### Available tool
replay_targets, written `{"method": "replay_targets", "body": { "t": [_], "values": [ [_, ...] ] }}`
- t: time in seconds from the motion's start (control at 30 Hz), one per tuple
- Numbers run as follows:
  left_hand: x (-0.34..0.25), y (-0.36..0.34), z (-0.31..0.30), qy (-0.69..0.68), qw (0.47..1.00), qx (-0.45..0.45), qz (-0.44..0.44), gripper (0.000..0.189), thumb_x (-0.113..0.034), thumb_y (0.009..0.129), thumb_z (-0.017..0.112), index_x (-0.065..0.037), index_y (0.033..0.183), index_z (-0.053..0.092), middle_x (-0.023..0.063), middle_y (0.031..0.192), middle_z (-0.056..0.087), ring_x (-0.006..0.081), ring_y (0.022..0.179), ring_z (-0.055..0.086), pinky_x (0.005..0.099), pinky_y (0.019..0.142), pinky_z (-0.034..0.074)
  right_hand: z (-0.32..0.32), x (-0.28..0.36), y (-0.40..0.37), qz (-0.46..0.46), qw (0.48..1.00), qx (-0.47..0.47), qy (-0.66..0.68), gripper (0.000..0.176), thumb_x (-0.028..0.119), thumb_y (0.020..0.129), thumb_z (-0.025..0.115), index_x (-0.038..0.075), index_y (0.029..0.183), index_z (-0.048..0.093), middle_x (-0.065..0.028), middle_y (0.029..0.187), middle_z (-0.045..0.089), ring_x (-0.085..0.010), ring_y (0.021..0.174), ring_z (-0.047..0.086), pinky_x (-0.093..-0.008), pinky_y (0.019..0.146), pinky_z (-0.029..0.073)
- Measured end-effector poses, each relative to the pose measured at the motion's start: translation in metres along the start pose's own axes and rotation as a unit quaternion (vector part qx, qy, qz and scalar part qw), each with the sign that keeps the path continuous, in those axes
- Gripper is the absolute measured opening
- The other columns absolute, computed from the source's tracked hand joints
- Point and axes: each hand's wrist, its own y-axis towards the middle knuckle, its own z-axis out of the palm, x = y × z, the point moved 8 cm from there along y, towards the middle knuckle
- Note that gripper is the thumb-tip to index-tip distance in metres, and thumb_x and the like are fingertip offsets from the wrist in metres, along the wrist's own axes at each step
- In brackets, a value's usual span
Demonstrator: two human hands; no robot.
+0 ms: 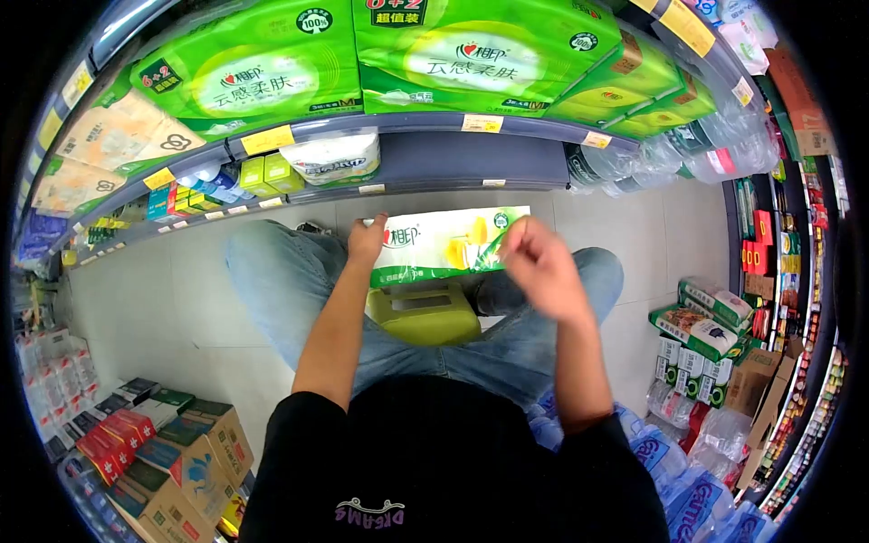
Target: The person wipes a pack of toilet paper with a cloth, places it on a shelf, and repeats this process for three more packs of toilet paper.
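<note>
A long white-and-green pack of tissue paper with yellow flowers printed on it is held level above my lap. My left hand grips its left end, thumb over the top edge. At the pack's right end is my right hand, slightly blurred, its fingers curled closed in front of the corner; what they pinch, if anything, is hidden. Below the pack, between my knees, sits a yellow-green plastic stool with a slot in it.
Ahead, a shelf carries big green tissue packs on top, with a white pack and small boxes lower down. Large water bottles stand right. Cartons are stacked behind left, wrapped blue bottles behind right.
</note>
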Motion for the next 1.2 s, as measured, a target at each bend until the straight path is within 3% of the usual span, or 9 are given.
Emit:
{"method": "replay_targets", "body": {
  "t": [0.1, 0.17, 0.27, 0.3, 0.43, 0.57, 0.7, 0.8, 1.2],
  "values": [
    [0.011, 0.002, -0.002, -0.009, 1.000, 0.011, -0.027, 0.079, -0.058, 0.084, 0.064, 0.009, 0.127, 0.060, 0.0323, 0.125, 0.063, 0.0441, 0.123, 0.059, 0.0425, 0.106, 0.043, -0.078, -0.106, 0.032, 0.129, 0.977, -0.021, -0.166, 0.037, 0.016, 0.095, 0.057, -0.005, 0.126, 0.058, -0.0097, 0.092, 0.066, -0.0146, 0.083, 0.062, -0.0296, 0.073, 0.050],
    [0.036, 0.025, 0.007, -0.014, 0.998, 0.024, -0.053, 0.083, -0.062, 0.085, 0.062, 0.010, 0.128, 0.060, 0.0336, 0.126, 0.062, 0.0450, 0.124, 0.058, 0.0429, 0.107, 0.042, -0.118, -0.159, 0.046, 0.173, 0.929, -0.089, -0.315, 0.055, 0.031, 0.095, 0.060, -0.011, 0.130, 0.056, -0.0186, 0.100, 0.071, -0.0242, 0.090, 0.069, -0.0334, 0.080, 0.054],
    [0.012, 0.000, -0.005, 0.072, 0.994, 0.024, -0.081, 0.085, -0.066, 0.088, 0.053, 0.010, 0.126, 0.061, 0.0351, 0.128, 0.060, 0.0463, 0.126, 0.055, 0.0444, 0.108, 0.041, -0.142, -0.275, 0.054, 0.297, 0.911, -0.050, -0.282, 0.075, 0.050, 0.093, 0.061, -0.014, 0.130, 0.055, -0.0271, 0.115, 0.069, -0.0344, 0.105, 0.069, -0.0385, 0.092, 0.052],
    [0.004, -0.004, -0.007, 0.117, 0.991, 0.035, -0.062, 0.084, -0.065, 0.090, 0.051, 0.011, 0.125, 0.061, 0.0353, 0.128, 0.060, 0.0464, 0.126, 0.055, 0.0450, 0.108, 0.041, -0.091, -0.204, 0.035, 0.406, 0.913, -0.011, -0.039, 0.089, 0.066, 0.090, 0.055, -0.014, 0.129, 0.057, -0.0309, 0.126, 0.064, -0.0408, 0.119, 0.062, -0.0421, 0.102, 0.047],
    [-0.029, -0.026, -0.014, 0.226, 0.972, 0.059, -0.023, 0.082, -0.063, 0.095, 0.041, 0.010, 0.123, 0.063, 0.0357, 0.128, 0.059, 0.0472, 0.125, 0.055, 0.0476, 0.108, 0.041, -0.101, -0.238, 0.045, 0.359, 0.907, -0.071, -0.209, 0.094, 0.069, 0.091, 0.051, -0.017, 0.128, 0.055, -0.0316, 0.124, 0.063, -0.0369, 0.116, 0.064, -0.0384, 0.101, 0.047],
    [-0.053, -0.034, -0.026, 0.253, 0.966, 0.059, -0.008, 0.077, -0.060, 0.095, 0.045, 0.009, 0.123, 0.064, 0.0347, 0.125, 0.062, 0.0455, 0.119, 0.060, 0.0459, 0.104, 0.045, -0.115, -0.232, 0.045, 0.348, 0.887, -0.081, -0.291, 0.092, 0.068, 0.092, 0.051, -0.016, 0.127, 0.056, -0.0333, 0.125, 0.062, -0.0385, 0.119, 0.062, -0.0395, 0.102, 0.046],
    [-0.060, -0.032, -0.013, -0.157, 0.981, 0.107, -0.024, 0.054, -0.039, 0.097, 0.060, 0.007, 0.124, 0.064, 0.0232, 0.121, 0.067, 0.0288, 0.109, 0.064, 0.0358, 0.096, 0.046, -0.138, -0.186, 0.053, 0.264, 0.934, -0.162, -0.179, 0.082, 0.063, 0.092, 0.057, -0.013, 0.120, 0.061, -0.0306, 0.121, 0.065, -0.0365, 0.118, 0.062, -0.0397, 0.101, 0.046],
    [-0.107, -0.037, 0.004, -0.261, 0.953, 0.144, 0.056, 0.060, -0.028, 0.097, 0.062, 0.002, 0.145, 0.042, 0.0185, 0.136, 0.057, 0.0260, 0.120, 0.057, 0.0368, 0.100, 0.045, -0.154, -0.169, 0.069, 0.201, 0.944, -0.250, -0.083, 0.072, 0.053, 0.093, 0.062, -0.012, 0.123, 0.059, -0.0258, 0.120, 0.066, -0.0314, 0.113, 0.063, -0.0371, 0.098, 0.046],
    [-0.127, 0.068, 0.097, -0.213, 0.965, 0.141, 0.063, 0.047, -0.013, 0.091, 0.065, 0.002, 0.135, 0.058, 0.0130, 0.125, 0.066, 0.0218, 0.114, 0.060, 0.0321, 0.100, 0.043, -0.200, -0.323, 0.139, 0.229, 0.896, -0.357, 0.131, 0.056, 0.027, 0.085, 0.078, -0.008, 0.124, 0.061, -0.0176, 0.117, 0.068, -0.0243, 0.105, 0.063, -0.0354, 0.093, 0.047]
  ]
}}
